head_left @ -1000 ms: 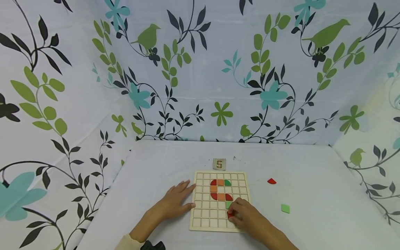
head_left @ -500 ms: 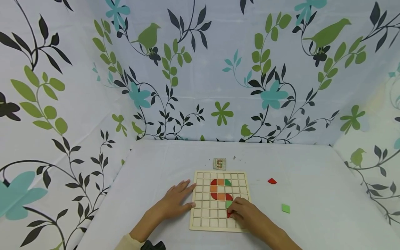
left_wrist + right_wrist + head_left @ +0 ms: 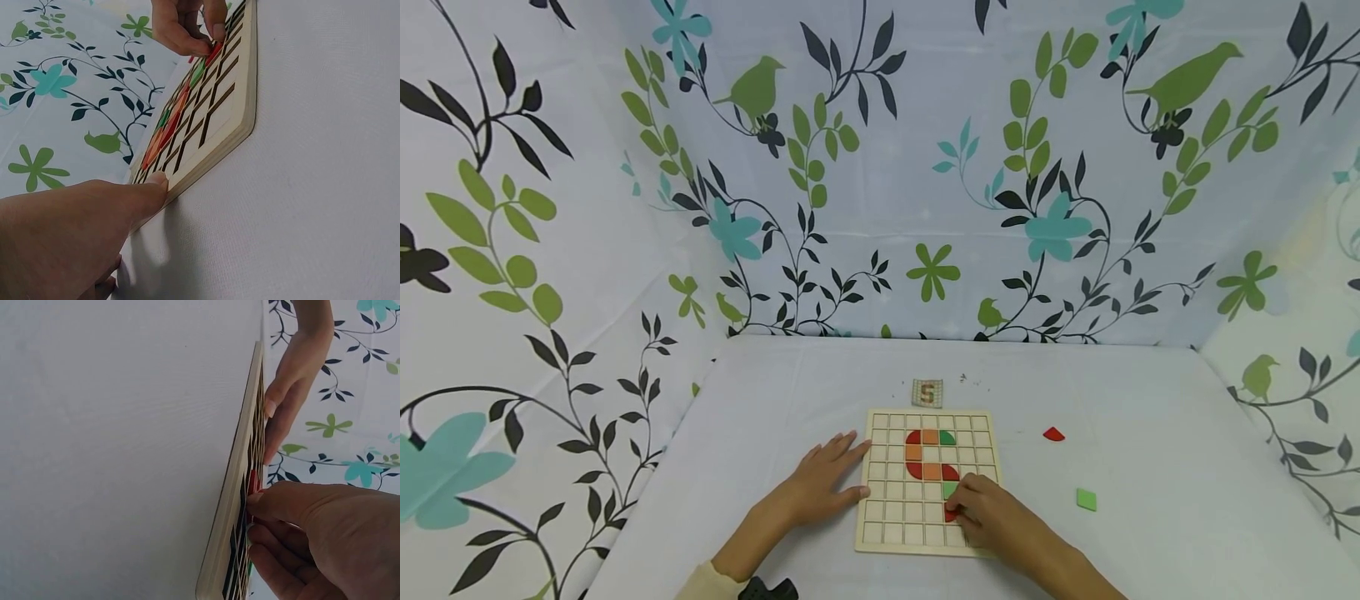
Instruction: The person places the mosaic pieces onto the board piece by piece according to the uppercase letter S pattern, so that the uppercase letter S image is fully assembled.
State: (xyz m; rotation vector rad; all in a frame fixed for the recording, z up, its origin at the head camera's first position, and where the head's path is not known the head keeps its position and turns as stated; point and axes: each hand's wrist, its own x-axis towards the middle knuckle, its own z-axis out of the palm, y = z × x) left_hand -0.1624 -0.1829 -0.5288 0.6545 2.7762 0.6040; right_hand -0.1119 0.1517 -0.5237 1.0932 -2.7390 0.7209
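Observation:
In the head view a square wooden grid board [image 3: 892, 512] lies on the white table. My left hand [image 3: 822, 483] rests at its left edge, fingers spread, the thumb touching the rim in the left wrist view. With thumb and fingertips my right hand [image 3: 996, 515] pinches a red quarter-round tile [image 3: 951, 515] at a cell in the lower right of the grid. Part of that tile is hidden by the fingers. Above it sit a light green square tile [image 3: 951, 490], a red quarter-round, orange squares [image 3: 931, 472], and a dark green quarter-round [image 3: 947, 438], forming a curved shape.
Behind the board lies a small card [image 3: 927, 393] printed with a figure like a 5. Right of the board are a loose red quarter-round tile [image 3: 1054, 434] and a loose light green square tile [image 3: 1086, 500]. A patterned cloth [image 3: 880, 183] hangs behind the table.
The right hand's thumb has shifted slightly in against the red tile, which stays at the same cell. The left hand and the board have not moved.

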